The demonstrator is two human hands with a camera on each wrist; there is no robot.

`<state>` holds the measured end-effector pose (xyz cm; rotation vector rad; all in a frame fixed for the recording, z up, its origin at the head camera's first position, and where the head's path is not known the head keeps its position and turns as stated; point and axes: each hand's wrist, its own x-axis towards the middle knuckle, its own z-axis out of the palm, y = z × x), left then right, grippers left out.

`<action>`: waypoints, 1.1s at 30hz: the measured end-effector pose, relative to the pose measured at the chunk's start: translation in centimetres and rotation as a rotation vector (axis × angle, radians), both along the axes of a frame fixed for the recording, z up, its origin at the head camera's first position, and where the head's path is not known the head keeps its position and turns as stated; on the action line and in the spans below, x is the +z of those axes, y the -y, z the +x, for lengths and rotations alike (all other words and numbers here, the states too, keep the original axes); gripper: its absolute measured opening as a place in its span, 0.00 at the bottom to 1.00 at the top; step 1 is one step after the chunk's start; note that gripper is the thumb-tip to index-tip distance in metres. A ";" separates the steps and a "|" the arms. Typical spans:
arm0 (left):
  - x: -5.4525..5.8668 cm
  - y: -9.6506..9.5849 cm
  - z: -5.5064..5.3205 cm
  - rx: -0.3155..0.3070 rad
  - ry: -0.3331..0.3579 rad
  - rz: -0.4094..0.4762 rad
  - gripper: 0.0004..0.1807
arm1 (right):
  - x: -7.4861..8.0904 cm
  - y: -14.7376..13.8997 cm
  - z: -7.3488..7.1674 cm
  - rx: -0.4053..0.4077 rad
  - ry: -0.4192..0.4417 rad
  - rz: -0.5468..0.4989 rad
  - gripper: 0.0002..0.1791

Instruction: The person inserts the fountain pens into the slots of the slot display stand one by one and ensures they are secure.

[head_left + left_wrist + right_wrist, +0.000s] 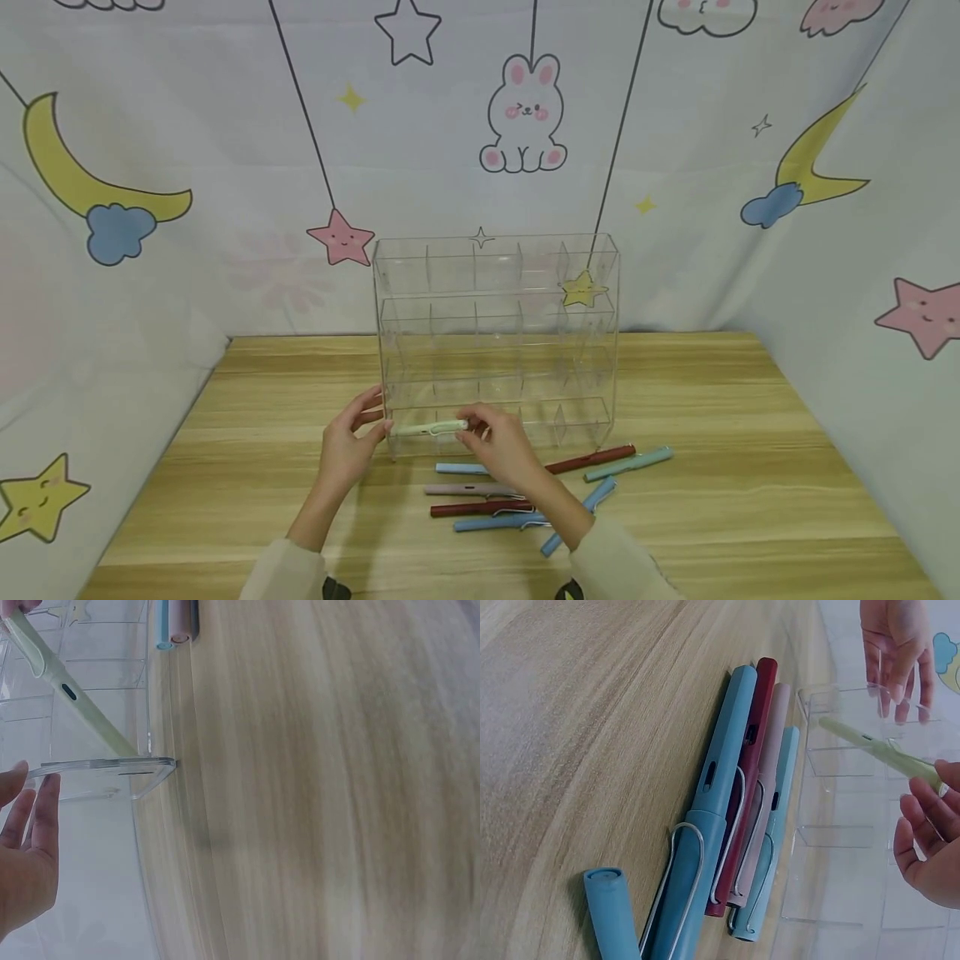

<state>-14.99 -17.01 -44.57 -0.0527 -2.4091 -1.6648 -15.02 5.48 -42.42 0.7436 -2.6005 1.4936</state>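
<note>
A pale green pen with a wire clip lies sideways across the lower left part of a clear divided rack. My right hand pinches its clip end between thumb and fingers. In the left wrist view, the far end of the pen reaches down to the rack's side wall. My left hand rests its fingertips on the outside of that wall, low down. Its fingers stretch out fairly straight there.
In front of the rack lie a light blue pen, a mauve pen, a dark red pen and a blue pen, side by side. Another blue pen lies slanted; further right are a second dark red pen and a green pen.
</note>
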 end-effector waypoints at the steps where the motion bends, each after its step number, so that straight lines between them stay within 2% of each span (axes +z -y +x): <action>1: 0.0 0.0 0.0 0.002 0.004 0.001 0.28 | 0.0 0.0 0.0 -0.002 0.013 -0.003 0.10; 10: 0.0 0.0 -0.1 0.010 -0.012 0.001 0.28 | -0.4 -0.1 -0.4 -0.017 0.090 -0.029 0.12; 19: 0.1 0.1 0.0 -0.006 0.022 0.004 0.29 | -0.4 -0.4 -0.6 -0.004 0.107 -0.028 0.13; 23: 0.1 0.1 0.0 -0.008 0.026 0.007 0.29 | -0.3 -0.7 -0.6 0.022 0.104 -0.026 0.14; 28: 0.0 0.1 -0.1 0.002 0.013 0.010 0.29 | -0.3 -1.9 -0.6 0.098 0.060 -0.011 0.16; 32: 0.0 0.0 0.0 -0.004 0.002 0.010 0.28 | -0.3 -3.5 -0.8 0.111 0.105 0.016 0.16; 33: 0.0 0.1 0.0 -0.007 0.003 0.008 0.28 | -0.2 -3.9 -0.8 0.102 0.141 0.020 0.16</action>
